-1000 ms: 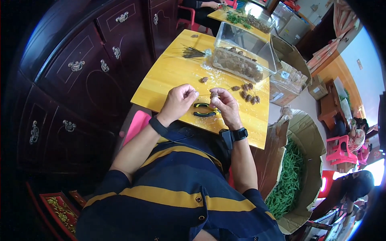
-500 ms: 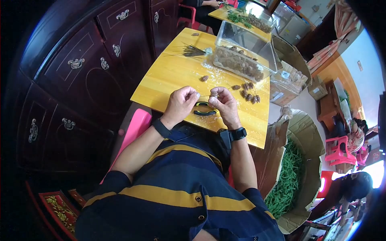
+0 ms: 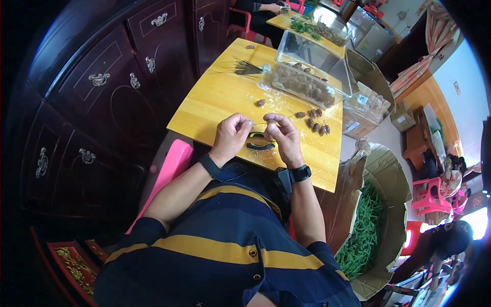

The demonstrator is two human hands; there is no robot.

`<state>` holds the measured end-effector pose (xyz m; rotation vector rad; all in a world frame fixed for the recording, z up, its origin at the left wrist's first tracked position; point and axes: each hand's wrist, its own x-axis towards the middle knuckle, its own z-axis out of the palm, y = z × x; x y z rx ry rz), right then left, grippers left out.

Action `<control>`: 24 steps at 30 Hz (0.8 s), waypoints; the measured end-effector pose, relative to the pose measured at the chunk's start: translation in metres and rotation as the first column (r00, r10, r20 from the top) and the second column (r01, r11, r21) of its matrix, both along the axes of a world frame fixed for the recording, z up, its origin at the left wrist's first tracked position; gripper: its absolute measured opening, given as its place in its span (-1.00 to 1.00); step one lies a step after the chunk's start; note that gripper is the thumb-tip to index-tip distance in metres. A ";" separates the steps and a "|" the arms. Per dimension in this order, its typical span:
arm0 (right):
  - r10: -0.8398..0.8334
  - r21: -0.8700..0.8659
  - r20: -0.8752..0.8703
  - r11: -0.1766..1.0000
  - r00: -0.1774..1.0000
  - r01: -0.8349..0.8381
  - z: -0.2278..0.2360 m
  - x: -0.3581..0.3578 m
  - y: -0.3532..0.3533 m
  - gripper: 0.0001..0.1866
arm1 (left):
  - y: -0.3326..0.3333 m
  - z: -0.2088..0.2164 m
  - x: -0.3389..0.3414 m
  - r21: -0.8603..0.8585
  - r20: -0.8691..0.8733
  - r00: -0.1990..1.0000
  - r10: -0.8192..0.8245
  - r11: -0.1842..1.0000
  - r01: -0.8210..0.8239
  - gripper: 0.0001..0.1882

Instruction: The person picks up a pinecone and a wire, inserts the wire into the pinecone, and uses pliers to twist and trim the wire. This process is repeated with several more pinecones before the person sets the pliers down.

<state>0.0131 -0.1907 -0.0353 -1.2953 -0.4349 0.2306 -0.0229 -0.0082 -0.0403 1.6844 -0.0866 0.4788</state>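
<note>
Over the near edge of the yellow wooden table (image 3: 204, 110), my left hand (image 3: 230, 137) pinches the end of a thin wire (image 3: 259, 124). The wire runs across to my right hand (image 3: 284, 139), whose thumb and fingers close round a small brown pine cone (image 3: 271, 122), mostly covered by the fingertips. Beneath my hands lie pliers with black and yellow handles (image 3: 262, 146), touched by neither hand. A loose pine cone (image 3: 261, 103) rests just beyond, and several more pine cones (image 3: 310, 123) cluster to the right, at least one with a wire on it.
A clear plastic bin (image 3: 285, 53) of pine cones stands at the table's far right, beside a bundle of dark wires (image 3: 246, 67). White crumbs dot the tabletop. At right sits a cardboard box (image 3: 394, 179) of green artificial foliage (image 3: 364, 230). Dark cabinets (image 3: 102, 102) line the left.
My right fingers have shifted on the pine cone, which shows less now. Both hands stay in nearly the same place, with the wire between them; the view has shifted slightly.
</note>
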 end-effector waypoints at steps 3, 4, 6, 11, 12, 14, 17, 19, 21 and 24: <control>0.023 0.080 -0.011 0.997 1.000 -0.022 0.000 0.001 -0.001 -0.69 | 0.002 -0.004 0.000 0.013 -0.007 1.000 0.007 1.000 -0.007 -0.80; 0.035 0.121 -0.015 0.992 0.999 -0.033 -0.001 0.001 -0.001 -0.69 | 0.002 -0.006 0.000 0.010 -0.011 1.000 0.009 1.000 -0.009 -0.80; 0.033 0.120 -0.027 0.992 0.999 -0.029 0.000 0.001 0.000 -0.69 | 0.003 -0.005 0.000 0.005 -0.014 1.000 0.014 1.000 -0.014 -0.80; 0.047 0.180 -0.067 0.983 0.997 -0.034 -0.003 0.004 -0.001 -0.69 | 0.000 0.000 -0.005 0.010 -0.013 1.000 -0.004 1.000 0.005 -0.81; 0.057 0.209 -0.074 0.977 0.996 -0.040 -0.004 0.005 -0.002 -0.69 | 0.000 0.001 -0.006 0.025 -0.014 0.999 -0.044 0.999 0.045 -0.82; 0.056 0.208 -0.066 0.977 0.996 -0.042 -0.006 0.005 -0.003 -0.70 | -0.001 0.003 -0.006 0.055 -0.018 0.992 -0.125 0.991 0.125 -0.84; 0.067 0.205 -0.050 0.977 0.996 -0.056 -0.006 0.005 -0.001 -0.72 | -0.006 0.010 -0.010 0.093 0.026 0.992 -0.124 0.988 0.121 -0.84; 0.098 0.209 -0.049 0.974 0.994 -0.085 -0.005 0.004 -0.001 -0.75 | -0.006 0.012 -0.013 0.111 0.047 0.991 -0.122 0.987 0.116 -0.85; 0.110 0.210 -0.048 0.973 0.993 -0.097 -0.002 0.003 -0.001 -0.76 | -0.006 0.016 -0.015 0.177 0.055 0.994 -0.099 0.980 0.087 -0.87; 0.121 0.208 -0.074 0.973 0.990 -0.103 0.001 0.001 0.000 -0.77 | -0.006 0.017 -0.015 0.233 0.081 0.994 -0.073 0.971 0.052 -0.88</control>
